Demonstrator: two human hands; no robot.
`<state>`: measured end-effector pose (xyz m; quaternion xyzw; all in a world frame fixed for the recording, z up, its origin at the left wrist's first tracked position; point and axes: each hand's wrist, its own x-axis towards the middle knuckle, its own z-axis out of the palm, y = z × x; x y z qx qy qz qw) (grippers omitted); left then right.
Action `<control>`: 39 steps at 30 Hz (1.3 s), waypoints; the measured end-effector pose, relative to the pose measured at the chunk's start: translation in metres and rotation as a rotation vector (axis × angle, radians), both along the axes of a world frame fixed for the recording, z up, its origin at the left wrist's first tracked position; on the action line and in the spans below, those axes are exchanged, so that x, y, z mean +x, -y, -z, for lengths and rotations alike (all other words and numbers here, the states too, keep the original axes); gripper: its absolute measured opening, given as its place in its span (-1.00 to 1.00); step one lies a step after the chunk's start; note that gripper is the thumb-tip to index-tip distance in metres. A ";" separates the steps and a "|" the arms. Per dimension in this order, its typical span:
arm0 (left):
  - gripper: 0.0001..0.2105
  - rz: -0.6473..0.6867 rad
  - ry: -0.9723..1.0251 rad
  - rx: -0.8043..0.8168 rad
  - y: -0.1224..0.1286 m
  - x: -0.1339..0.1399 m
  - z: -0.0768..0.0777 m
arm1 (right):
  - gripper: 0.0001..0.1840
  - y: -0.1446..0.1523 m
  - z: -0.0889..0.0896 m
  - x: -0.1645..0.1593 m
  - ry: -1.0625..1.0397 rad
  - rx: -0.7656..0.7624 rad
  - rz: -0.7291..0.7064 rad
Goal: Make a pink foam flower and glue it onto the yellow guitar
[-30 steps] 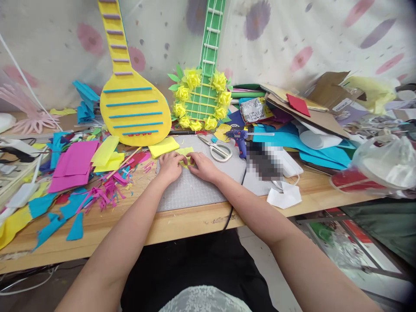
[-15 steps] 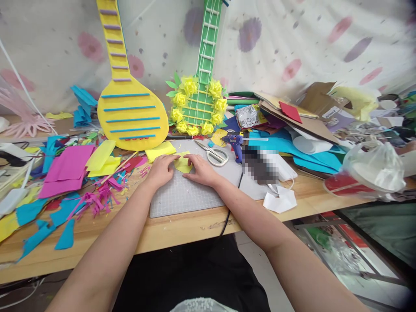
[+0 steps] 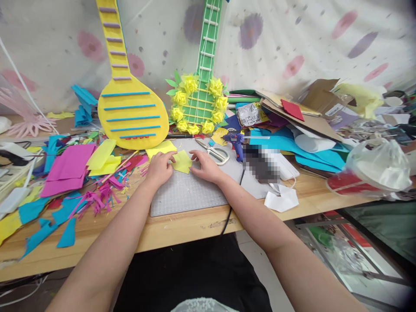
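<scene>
A small piece of yellow paper point(image 3: 182, 162) lies on the grey cutting mat point(image 3: 195, 195), between my two hands. My left hand point(image 3: 160, 168) is at the paper's left edge, its fingertips touching or almost touching it, fingers curved and apart. My right hand point(image 3: 208, 167) is at the right edge with thumb and fingers spread, seemingly just off the paper. Behind my left hand lies more folded yellow paper point(image 3: 161, 148). Scissors with pale handles point(image 3: 218, 156) rest just beyond my right hand, and a blue glue gun point(image 3: 238, 146) is to their right.
A yellow paper instrument point(image 3: 133, 115) and a green one with yellow flowers point(image 3: 204, 104) stand at the back. Magenta sheets point(image 3: 66, 169) and paper scraps lie left. Cardboard point(image 3: 302, 117), a bagged tub point(image 3: 370, 173) and a black cord point(image 3: 231, 208) are right.
My hands have moved slightly apart, the right one drawing off the yellow paper's edge. More of the paper shows now, lying flatter and turned a little.
</scene>
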<state>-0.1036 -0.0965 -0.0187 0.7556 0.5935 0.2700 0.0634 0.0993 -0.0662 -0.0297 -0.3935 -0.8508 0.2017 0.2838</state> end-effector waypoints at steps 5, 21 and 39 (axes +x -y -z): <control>-0.43 0.120 -0.022 -0.009 -0.003 -0.005 0.003 | -0.51 -0.004 0.005 -0.003 -0.010 -0.026 0.116; -0.63 -0.147 -0.138 -0.003 0.001 0.035 -0.002 | -0.57 -0.008 -0.002 -0.002 -0.140 0.038 0.276; -0.43 0.042 0.225 -0.206 0.003 0.034 0.009 | -0.60 -0.003 -0.007 0.000 -0.100 0.064 0.212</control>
